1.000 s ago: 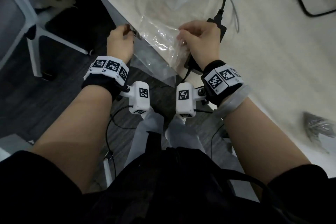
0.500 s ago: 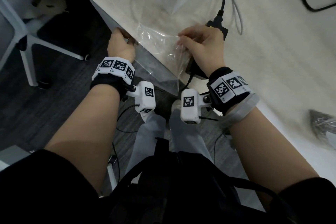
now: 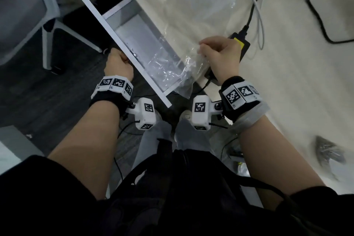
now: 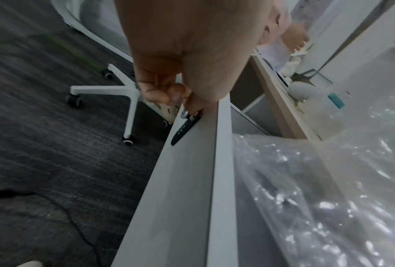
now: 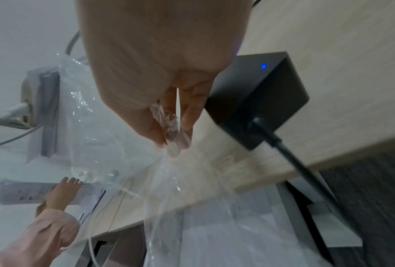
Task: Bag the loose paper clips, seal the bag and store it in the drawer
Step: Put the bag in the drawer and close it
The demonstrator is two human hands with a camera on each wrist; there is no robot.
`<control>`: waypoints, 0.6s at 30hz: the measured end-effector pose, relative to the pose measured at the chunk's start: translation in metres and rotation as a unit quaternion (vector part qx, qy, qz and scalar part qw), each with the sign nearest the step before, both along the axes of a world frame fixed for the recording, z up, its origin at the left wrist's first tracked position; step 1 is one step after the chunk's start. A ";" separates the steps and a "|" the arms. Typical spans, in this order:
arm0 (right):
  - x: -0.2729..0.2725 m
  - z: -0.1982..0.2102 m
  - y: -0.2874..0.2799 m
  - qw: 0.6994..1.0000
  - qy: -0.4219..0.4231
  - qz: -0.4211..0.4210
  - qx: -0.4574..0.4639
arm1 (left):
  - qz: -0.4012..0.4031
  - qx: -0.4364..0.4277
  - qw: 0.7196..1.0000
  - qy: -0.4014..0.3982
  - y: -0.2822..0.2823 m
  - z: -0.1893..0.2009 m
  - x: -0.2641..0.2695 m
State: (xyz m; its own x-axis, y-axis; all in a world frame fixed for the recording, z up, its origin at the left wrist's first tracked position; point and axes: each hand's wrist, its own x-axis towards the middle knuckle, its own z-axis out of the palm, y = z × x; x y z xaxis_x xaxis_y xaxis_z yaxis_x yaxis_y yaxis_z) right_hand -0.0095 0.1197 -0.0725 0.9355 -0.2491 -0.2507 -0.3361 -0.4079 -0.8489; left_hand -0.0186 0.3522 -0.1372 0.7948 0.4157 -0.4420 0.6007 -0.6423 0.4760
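Head view looks down on a white drawer [image 3: 134, 36] standing open under the near edge of the table [image 3: 287, 74]. Inside it lies only the lower part of a clear plastic bag [image 3: 164, 67]; the rest of the bag drapes up over the table's edge to the right hand [image 3: 220, 55], whose fingers are curled and pinching the crumpled top of the plastic. I cannot make out paper clips through the film from any view. The left hand [image 3: 117, 63] sits outside the drawer front, fingers curled and pinching a small silver key or knob [image 4: 184, 114] at the lock.

Half a second ago the drawer showed only as a narrow gap below the table's edge with the left hand at its front; now it is drawn well out, its long front panel slanting across the floor side and its pale bottom exposed. The right hand has kept its pinch on the bag near the black power adapter [image 3: 240, 43].

Farther along the drawer, beyond the plastic, the bottom is bare. A white chair base [image 3: 49, 30] stands on the dark floor, apart from the drawer's far corner. Cables [image 3: 256, 5] trail across the table behind the right hand.
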 end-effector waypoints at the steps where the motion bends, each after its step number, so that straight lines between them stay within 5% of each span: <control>1: 0.000 0.001 0.005 1.000 0.001 -0.002 0.011 | 0.010 -0.001 1.000 0.003 0.008 0.001 -0.007; 10: -0.016 -0.013 0.078 0.995 0.031 0.084 0.036 | 0.065 -0.008 0.998 0.013 0.064 0.004 -0.057; 18: -0.044 -0.057 0.114 0.968 0.216 0.078 0.099 | 0.090 -0.021 0.996 0.013 0.092 0.004 -0.079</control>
State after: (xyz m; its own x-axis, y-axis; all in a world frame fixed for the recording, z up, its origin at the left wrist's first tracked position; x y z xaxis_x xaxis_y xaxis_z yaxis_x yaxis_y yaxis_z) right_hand -0.0535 0.2333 -0.1294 0.7548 -0.0195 -0.6556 -0.6247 -0.3260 -0.7095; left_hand -0.0979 0.4447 -0.1332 0.6973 0.5316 -0.4809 0.7166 -0.5025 0.4837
